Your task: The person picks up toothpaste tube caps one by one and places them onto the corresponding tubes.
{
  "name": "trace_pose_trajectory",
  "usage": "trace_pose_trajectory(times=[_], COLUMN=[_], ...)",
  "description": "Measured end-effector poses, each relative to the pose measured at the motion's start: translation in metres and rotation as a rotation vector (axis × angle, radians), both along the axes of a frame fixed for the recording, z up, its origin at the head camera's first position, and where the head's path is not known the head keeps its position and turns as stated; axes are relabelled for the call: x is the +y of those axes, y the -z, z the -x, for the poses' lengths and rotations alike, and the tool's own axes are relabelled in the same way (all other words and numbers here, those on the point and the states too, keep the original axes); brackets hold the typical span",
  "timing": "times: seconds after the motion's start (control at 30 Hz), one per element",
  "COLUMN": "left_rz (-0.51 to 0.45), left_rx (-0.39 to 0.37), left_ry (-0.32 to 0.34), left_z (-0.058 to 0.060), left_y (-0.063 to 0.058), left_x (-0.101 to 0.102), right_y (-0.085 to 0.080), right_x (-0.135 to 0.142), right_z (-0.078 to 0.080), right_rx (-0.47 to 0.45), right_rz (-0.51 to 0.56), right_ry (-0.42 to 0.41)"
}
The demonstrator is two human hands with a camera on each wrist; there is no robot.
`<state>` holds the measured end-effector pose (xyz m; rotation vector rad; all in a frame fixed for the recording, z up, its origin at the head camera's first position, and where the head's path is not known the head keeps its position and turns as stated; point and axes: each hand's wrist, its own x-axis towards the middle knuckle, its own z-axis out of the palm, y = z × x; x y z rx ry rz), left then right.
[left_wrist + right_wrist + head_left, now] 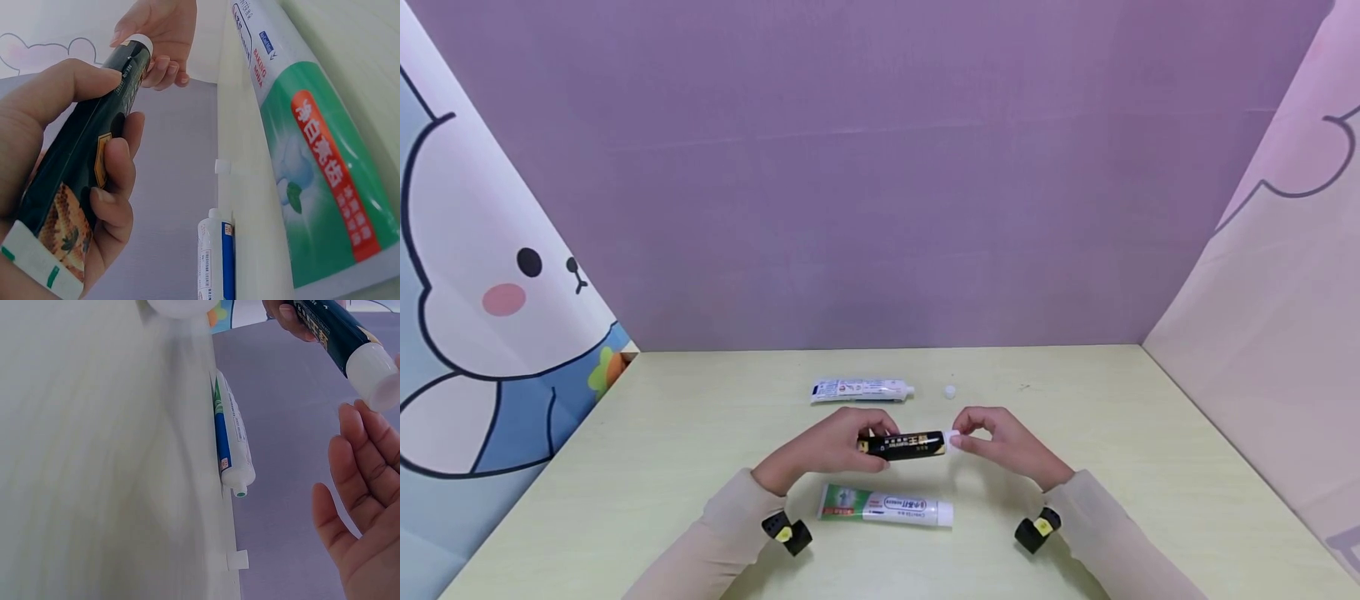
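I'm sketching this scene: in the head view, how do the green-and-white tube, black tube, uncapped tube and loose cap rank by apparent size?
1. Green-and-white tube
2. Black tube and uncapped tube: too alike to rank; the black one is nearer and partly covered.
3. Loose cap

Head view, about black tube (907, 446): blue-white tube (857, 389) obstructs 11 o'clock, loose cap (950, 392) 1, green-white tube (891, 507) 6; left hand (837, 440) fills 9, right hand (1006, 440) 3. Tabletop (1033, 367) passage free at 2.
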<state>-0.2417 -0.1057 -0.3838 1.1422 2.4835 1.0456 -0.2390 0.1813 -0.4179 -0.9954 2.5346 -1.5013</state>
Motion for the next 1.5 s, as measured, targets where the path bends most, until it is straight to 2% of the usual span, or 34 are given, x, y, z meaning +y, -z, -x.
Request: trace_pose_trajectory(times=[0.63,1.07,1.37,1.5], left_rz=[-0.027,-0.036,-0.037,-0.033], left_rx=[0.002,-0.016,-0.012,-0.013], left_ry=[0.030,0.019,0.022,0.018], left_z=[0.0014,0.0017,0.0015,0.0008], left_y=[0.0013,0.0030,0.0038,0.0040], left_x=[-0.0012,-0.0022,-0.0030,-0.0032], right_y=[0.0009,0.0004,0.0015,0.0016], right_x=[-0.0006,0.0020,0.0006,0.0000], right_z=[0.0023,0.0033,0.0028,0.0016], right_rx=[0.012,0.077,0.133,0.131], right_rz=[0.003,0.059,0.059,0.058], right_ry=[-0.047,-0.069,-0.118,-0.111])
